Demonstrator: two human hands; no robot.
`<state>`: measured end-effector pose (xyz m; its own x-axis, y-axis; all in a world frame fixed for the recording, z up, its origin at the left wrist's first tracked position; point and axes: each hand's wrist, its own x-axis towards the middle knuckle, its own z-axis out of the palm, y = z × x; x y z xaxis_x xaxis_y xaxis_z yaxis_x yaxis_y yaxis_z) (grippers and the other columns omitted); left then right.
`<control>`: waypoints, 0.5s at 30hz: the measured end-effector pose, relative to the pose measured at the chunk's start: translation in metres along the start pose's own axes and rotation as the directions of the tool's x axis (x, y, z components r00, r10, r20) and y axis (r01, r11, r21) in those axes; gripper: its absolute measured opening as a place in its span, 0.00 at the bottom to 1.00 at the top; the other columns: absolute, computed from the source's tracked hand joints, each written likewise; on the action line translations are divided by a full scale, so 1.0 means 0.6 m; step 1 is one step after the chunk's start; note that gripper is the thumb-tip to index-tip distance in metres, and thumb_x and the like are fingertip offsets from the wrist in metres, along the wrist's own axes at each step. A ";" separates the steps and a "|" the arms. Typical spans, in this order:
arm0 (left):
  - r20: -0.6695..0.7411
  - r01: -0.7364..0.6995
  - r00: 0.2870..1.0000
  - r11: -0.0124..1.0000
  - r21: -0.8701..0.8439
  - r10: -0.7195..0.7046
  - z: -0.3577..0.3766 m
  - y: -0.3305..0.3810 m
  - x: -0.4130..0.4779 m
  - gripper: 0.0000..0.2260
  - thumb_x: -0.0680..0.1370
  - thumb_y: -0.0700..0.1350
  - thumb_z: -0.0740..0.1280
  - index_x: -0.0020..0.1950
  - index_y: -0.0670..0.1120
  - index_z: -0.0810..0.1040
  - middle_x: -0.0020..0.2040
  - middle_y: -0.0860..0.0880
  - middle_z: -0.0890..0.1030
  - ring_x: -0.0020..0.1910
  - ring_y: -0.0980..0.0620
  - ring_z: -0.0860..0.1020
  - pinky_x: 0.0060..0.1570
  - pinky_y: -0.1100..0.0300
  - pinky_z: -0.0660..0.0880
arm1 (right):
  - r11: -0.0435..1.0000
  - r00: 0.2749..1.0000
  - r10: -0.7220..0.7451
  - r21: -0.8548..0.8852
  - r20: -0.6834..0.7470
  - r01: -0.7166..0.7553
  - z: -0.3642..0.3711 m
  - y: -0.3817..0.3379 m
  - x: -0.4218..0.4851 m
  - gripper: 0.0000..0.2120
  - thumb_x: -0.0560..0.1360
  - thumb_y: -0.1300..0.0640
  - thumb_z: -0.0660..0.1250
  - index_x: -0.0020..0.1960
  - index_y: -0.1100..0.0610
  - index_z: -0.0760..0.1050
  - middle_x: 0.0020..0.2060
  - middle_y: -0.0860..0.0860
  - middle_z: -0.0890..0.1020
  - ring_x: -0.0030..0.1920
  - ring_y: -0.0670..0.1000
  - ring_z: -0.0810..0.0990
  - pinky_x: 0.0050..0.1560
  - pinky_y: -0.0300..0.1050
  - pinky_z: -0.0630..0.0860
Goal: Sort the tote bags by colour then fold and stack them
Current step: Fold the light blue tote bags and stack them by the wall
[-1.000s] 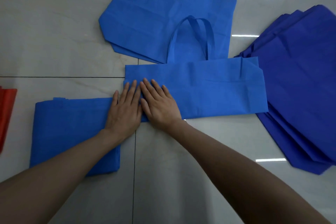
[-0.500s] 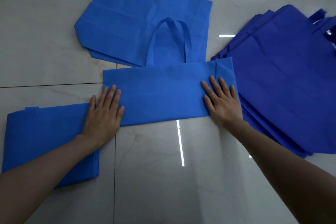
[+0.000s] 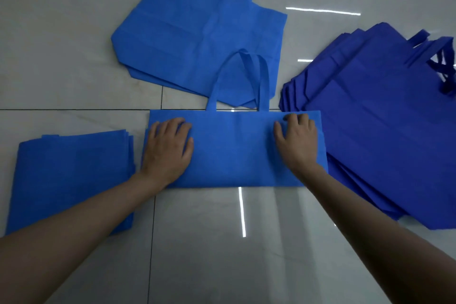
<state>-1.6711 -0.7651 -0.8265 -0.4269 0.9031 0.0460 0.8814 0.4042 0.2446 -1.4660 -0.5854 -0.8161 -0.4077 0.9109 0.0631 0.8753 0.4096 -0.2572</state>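
Blue bag point(image 3: 234, 150): lay folded into a wide strip at mid-frame on the floor point(image 3: 74, 32), its handles point(image 3: 262, 81) pointing toward the top of the frame.
Left hand point(image 3: 167, 148): rested palm down on the bag's left end, fingertips bent against the cloth; whether they pinched a layer could not be told.
Right hand point(image 3: 297, 145): rested on the bag's right end, fingers curled near the upper edge; a pinch could not be told there either.
Stack point(image 3: 71, 175): folded blue bags at lower left, just beside the left hand.
Flat bag point(image 3: 197, 32): unfolded, upper middle, beneath the handles.
Dark pile point(image 3: 382, 118): darker blue bags fanned at the right, touching the bag's right end.
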 end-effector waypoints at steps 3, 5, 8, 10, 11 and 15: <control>0.102 0.041 0.994 0.999 -0.003 -0.041 0.008 0.007 0.026 0.22 0.80 0.51 0.53 0.71 0.43 0.67 0.73 0.42 0.63 0.73 0.42 0.60 0.70 0.41 0.52 | 0.987 0.999 -0.013 0.163 0.046 0.005 0.014 -0.063 0.049 0.18 0.78 0.52 0.62 0.61 0.63 0.70 0.58 0.60 0.72 0.58 0.60 0.69 0.58 0.49 0.64; 0.184 0.022 0.982 0.998 0.062 -0.033 0.022 -0.003 0.036 0.24 0.82 0.53 0.51 0.77 0.47 0.55 0.78 0.46 0.50 0.76 0.47 0.47 0.72 0.45 0.42 | 0.982 0.997 0.035 0.185 0.073 -0.048 0.024 -0.089 0.077 0.21 0.78 0.51 0.64 0.64 0.63 0.66 0.60 0.60 0.71 0.60 0.60 0.68 0.59 0.50 0.65; 0.237 -0.013 0.972 0.996 0.091 -0.009 0.040 -0.016 0.034 0.29 0.78 0.60 0.40 0.77 0.50 0.50 0.78 0.48 0.48 0.76 0.48 0.45 0.72 0.45 0.41 | 0.959 0.974 0.173 0.200 0.144 -0.200 0.034 -0.104 0.109 0.25 0.76 0.51 0.66 0.67 0.63 0.62 0.63 0.61 0.68 0.63 0.61 0.67 0.61 0.52 0.66; 0.218 -0.019 0.976 0.997 0.070 0.004 0.048 -0.021 0.029 0.31 0.76 0.60 0.38 0.77 0.50 0.53 0.77 0.47 0.53 0.76 0.47 0.49 0.71 0.44 0.43 | 0.939 0.969 0.182 0.265 0.164 -0.221 0.038 -0.111 0.122 0.23 0.76 0.55 0.65 0.65 0.63 0.62 0.62 0.60 0.70 0.61 0.61 0.70 0.59 0.54 0.69; 0.211 -0.022 0.977 0.997 0.067 0.007 0.049 -0.021 0.026 0.31 0.76 0.59 0.39 0.76 0.49 0.55 0.77 0.46 0.55 0.76 0.46 0.51 0.71 0.44 0.44 | 0.923 0.971 0.163 0.321 0.175 -0.212 0.039 -0.115 0.126 0.21 0.75 0.56 0.64 0.63 0.63 0.62 0.60 0.59 0.71 0.59 0.61 0.72 0.58 0.55 0.71; 0.207 -0.016 0.978 0.998 0.054 0.005 0.048 -0.012 0.019 0.30 0.77 0.58 0.41 0.76 0.48 0.58 0.76 0.45 0.57 0.76 0.45 0.53 0.71 0.44 0.44 | 0.865 0.980 0.107 0.471 0.166 -0.174 0.026 -0.132 0.133 0.18 0.74 0.58 0.62 0.62 0.61 0.65 0.54 0.55 0.76 0.54 0.58 0.76 0.55 0.57 0.74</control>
<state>-1.6767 -0.7534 -0.8557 -0.3718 0.9154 -0.1541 0.8978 0.3968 0.1908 -1.5719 -0.5458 -0.8058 -0.3493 0.9285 -0.1259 0.7052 0.1721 -0.6878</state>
